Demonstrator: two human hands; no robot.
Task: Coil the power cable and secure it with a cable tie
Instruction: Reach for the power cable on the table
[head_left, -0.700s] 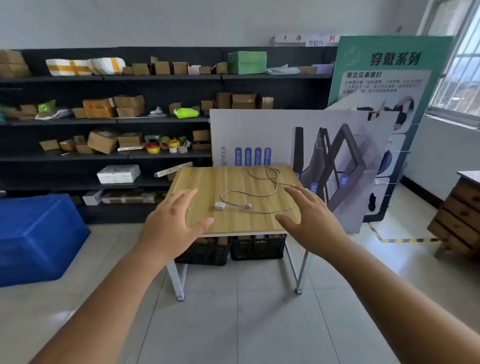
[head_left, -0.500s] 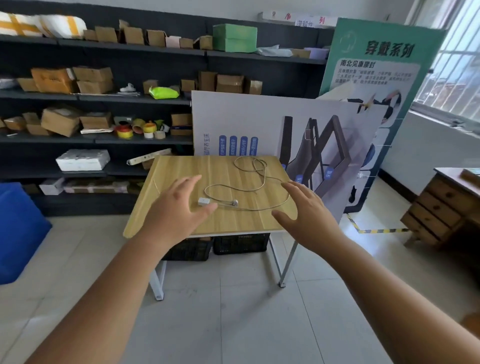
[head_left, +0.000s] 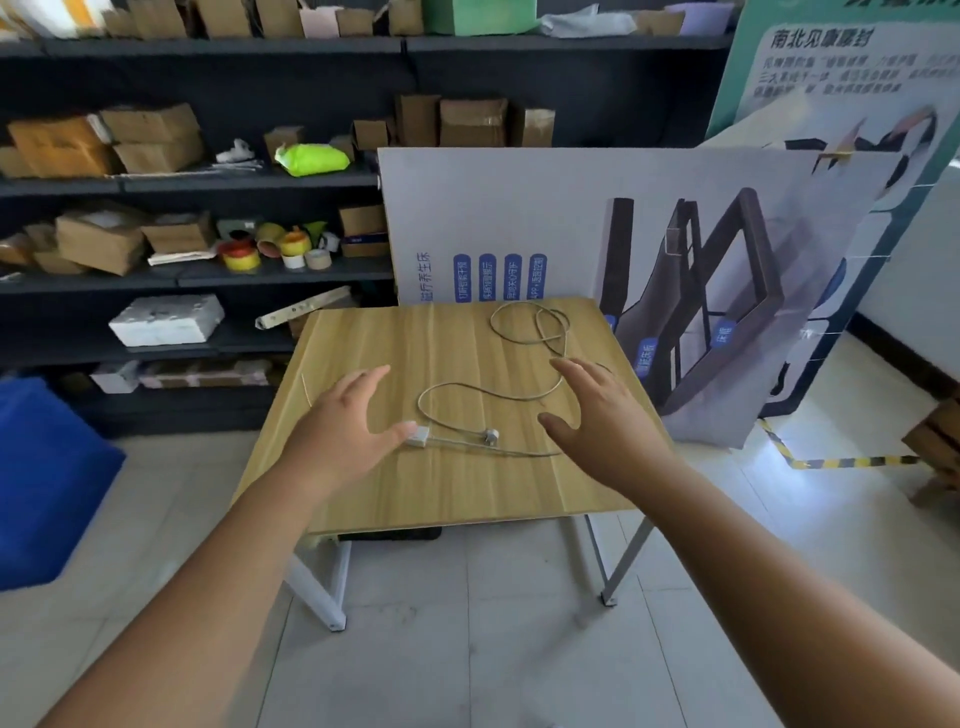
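A thin white power cable lies in loose loops on the small wooden table. Its white rectangular plug and a small round connector rest near the table's middle. A thin pale cable tie lies near the table's left edge. My left hand hovers over the table, fingers spread, thumb tip right beside the plug. My right hand is spread over the cable's right side and covers part of it. Neither hand holds anything.
A large printed board leans behind the table. Dark shelves with cardboard boxes and tape rolls fill the back left. A blue block sits on the floor at left, a wooden cabinet at right. Crates stand under the table.
The view has moved closer to the table. Both hands have reached forward over the tabletop, and the left thumb has come next to the plug.
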